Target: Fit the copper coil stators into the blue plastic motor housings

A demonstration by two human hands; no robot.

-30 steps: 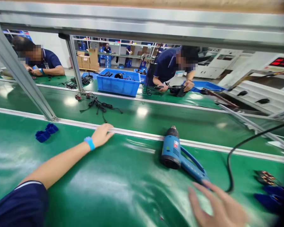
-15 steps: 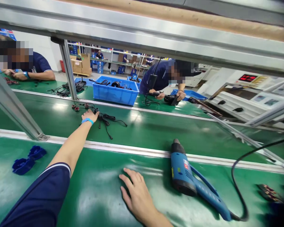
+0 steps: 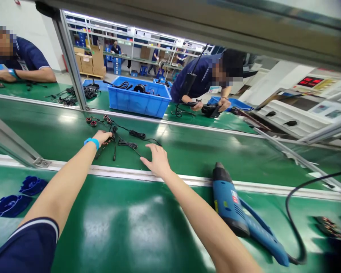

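Observation:
My left hand (image 3: 102, 137), with a blue band at the wrist, is closed on a bundle of black cables (image 3: 114, 132) on the far green strip. Small red-and-black round parts (image 3: 93, 123) lie just beyond it, at the ends of some leads. Further coiled black cables (image 3: 127, 144) spread rightward from the bundle. Over the white rail, my right hand (image 3: 158, 160) reaches forward with thumb and fingers apart, close to the loose cable ends. It appears to hold nothing; whether its fingertips touch a cable I cannot tell.
A blue heat gun (image 3: 230, 201) lies at right, its cord trailing away. Blue plastic shells (image 3: 14, 204) lie at left. Beyond the strip stand a blue bin (image 3: 139, 100) and a metal post (image 3: 74, 60). Two co-workers sit opposite. A metal beam (image 3: 170, 26) crosses overhead.
My right hand has moved from the near bench forward to beside the cables. My left hand has gripped the bundle, and the cables are more spread out. The view has shifted slightly.

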